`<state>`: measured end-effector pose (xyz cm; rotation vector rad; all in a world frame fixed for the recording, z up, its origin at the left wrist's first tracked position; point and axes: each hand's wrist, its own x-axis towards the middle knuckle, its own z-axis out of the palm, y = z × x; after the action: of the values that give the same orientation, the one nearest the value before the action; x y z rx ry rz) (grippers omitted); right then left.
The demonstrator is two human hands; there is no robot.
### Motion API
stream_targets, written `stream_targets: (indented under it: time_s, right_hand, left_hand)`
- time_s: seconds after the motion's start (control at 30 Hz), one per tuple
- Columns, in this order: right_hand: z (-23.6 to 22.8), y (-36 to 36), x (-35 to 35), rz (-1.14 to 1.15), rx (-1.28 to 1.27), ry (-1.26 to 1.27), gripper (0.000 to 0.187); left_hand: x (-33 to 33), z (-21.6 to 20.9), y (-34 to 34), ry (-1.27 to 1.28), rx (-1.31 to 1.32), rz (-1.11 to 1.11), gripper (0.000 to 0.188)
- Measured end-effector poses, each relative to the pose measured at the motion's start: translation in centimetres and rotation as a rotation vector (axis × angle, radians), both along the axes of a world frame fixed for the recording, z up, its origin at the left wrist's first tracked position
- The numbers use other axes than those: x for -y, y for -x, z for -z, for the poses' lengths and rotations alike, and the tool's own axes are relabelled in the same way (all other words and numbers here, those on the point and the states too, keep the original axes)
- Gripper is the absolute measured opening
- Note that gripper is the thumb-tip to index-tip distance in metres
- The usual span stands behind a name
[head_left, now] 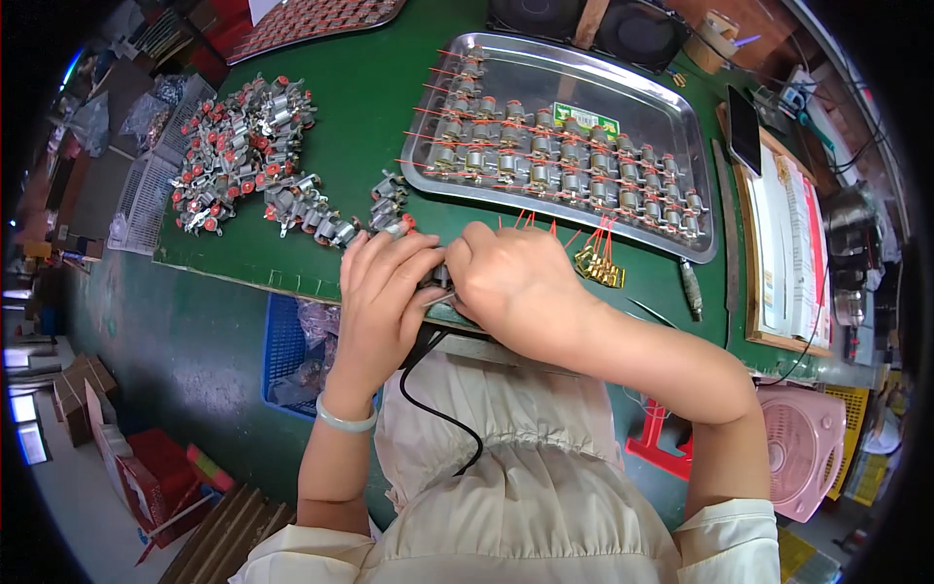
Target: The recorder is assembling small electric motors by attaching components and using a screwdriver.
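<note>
At the near edge of the green table, my left hand (382, 287) pinches a small grey motor-like part (439, 276), mostly covered by fingers. My right hand (514, 277) presses against the same spot with its fingers curled closed; whatever they grip is hidden. Just beyond the left fingertips, more motor-like parts (387, 202) with red ends form a line reaching back to a big heap (243, 146). To the right of my right hand lie brass-coloured terminals (600, 268) on red wires. Behind the hands, a metal tray (632, 83) holds rows of such parts with red wires attached.
Right of the tray are a slim tool (691, 290), a phone (743, 128) and a wooden board with papers (778, 234). Another loaded tray (321, 24) sits at the far left. Below are a blue basket (280, 341), a pink fan (800, 450) and a black cable (433, 409).
</note>
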<state>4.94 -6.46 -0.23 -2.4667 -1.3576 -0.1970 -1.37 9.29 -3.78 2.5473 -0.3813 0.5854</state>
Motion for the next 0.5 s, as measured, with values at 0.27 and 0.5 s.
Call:
stream_targets:
  time_s: [0.27,0.5]
  right_hand:
    - [-3.8,-1.0,1.5,-0.026,-0.445,-0.006,0.029]
    - [-3.8,0.1,1.8,0.087,-0.818,-0.465,0.035]
  left_hand:
    - [0.3,-0.9,-0.2,0.000,0.030,-0.028,0.038]
    - [2.0,-0.4,0.8,0.326,0.221,0.104,0.036]
